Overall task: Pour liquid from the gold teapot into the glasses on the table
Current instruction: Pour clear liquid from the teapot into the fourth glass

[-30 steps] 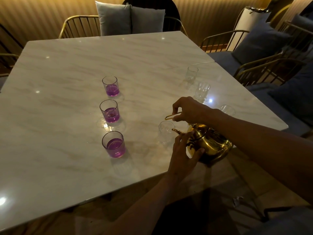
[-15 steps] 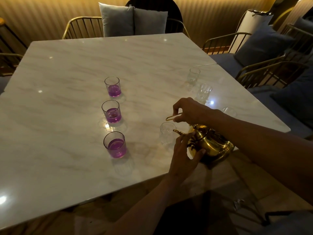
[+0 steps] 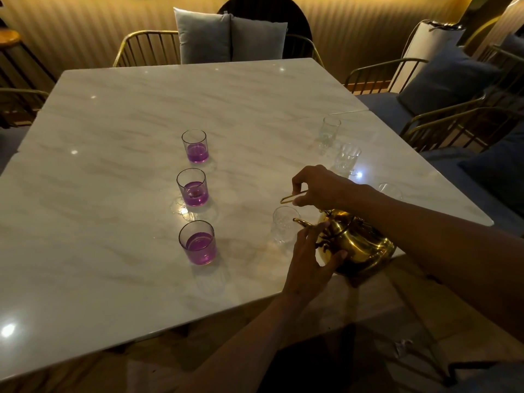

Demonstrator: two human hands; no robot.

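We noted little change: right hand (image 3: pixel 320 187) still pinched the shiny gold metal teapot's (image 3: pixel 355 243) handle, left hand (image 3: pixel 310 260) steadying it, spout poised over the small clear empty glass (image 3: pixel 283 225).

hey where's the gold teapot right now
In the head view the gold teapot is at the table's near right edge, tilted with its spout by an empty glass, the right hand gripping its handle and the left hand touching its front.

Purple-filled glasses (image 3: pixel 195 187): three. Clear glasses (image 3: pixel 284 224): four (one half-hidden behind arm). Gold teapot (image 3: pixel 357 245): one.
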